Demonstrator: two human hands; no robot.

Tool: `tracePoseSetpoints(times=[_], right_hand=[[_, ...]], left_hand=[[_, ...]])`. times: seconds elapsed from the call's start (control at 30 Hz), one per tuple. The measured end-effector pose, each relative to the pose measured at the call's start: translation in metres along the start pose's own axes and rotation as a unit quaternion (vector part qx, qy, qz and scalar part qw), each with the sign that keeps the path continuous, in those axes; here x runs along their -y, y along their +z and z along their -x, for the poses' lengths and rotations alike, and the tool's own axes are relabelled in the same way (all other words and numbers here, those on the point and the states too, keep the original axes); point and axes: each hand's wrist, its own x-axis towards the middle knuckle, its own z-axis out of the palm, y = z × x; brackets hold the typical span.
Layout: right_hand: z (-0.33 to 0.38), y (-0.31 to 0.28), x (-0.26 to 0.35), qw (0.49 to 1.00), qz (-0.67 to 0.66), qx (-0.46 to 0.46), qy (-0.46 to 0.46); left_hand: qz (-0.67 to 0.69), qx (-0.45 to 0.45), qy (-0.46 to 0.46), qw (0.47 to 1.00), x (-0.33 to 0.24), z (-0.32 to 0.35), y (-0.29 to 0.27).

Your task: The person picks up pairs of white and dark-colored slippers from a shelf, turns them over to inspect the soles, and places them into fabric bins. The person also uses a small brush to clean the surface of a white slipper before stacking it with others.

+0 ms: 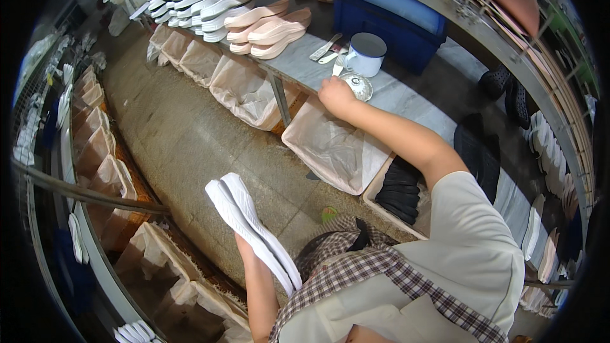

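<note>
A pair of white shoe soles (253, 232) sits low and left of centre in the frame, stacked flat against each other and pointing up and left over the floor (190, 133). The left hand (246, 248) is closed round their lower half from beneath, fingers hidden behind them. They look light and springy, likely foam or rubber, stiff enough to keep their shape yet bendable, so a hold across the middle seems safest. The right hand (337, 96), upper centre, is curled knuckles-up on the grey counter (406, 105) touching a small clear glass dish (356, 84); whether it pinches the dish I cannot tell. Just beyond stands a white enamel mug (366, 54) with a dark lid. Rows of white and pink soles (267, 25) lie further up the counter, bag-lined bins (330, 146) hang below it, and one holds black soles (399, 192), partly cut off by the arm
</note>
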Motion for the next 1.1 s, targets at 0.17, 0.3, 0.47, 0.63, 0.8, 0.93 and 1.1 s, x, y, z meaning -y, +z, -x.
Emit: tracePoseSetpoints(times=[0.17,0.3,0.47,0.63,0.8,0.93,1.1], right_hand=[[0.0,-0.031,-0.024,0.978,-0.139,-0.153,-0.023],[0.027,-0.065,-0.055,0.913,-0.248,-0.296,0.13],[0.066,-0.083,-0.112,0.647,-0.549,-0.375,0.375],[0.059,-0.057,-0.135,0.626,-0.557,-0.229,0.497],[0.036,-0.038,-0.146,0.653,-0.545,-0.043,0.524],[0.014,-0.038,-0.151,0.967,-0.113,0.131,0.185],[0.016,-0.06,-0.123,0.878,-0.259,0.082,0.394]], left_hand=[[-0.017,0.029,-0.03,0.999,-0.004,-0.044,0.053],[-0.098,0.1,-0.03,0.99,-0.018,-0.069,0.082],[-0.164,0.182,-0.135,0.96,-0.053,-0.105,0.1],[-0.159,0.244,-0.082,0.953,-0.07,-0.122,0.112],[-0.185,0.219,-0.094,0.953,-0.082,-0.125,0.106],[-0.228,0.262,-0.115,0.931,-0.079,-0.137,0.114],[-0.284,0.281,-0.128,0.908,-0.044,-0.144,0.147]])
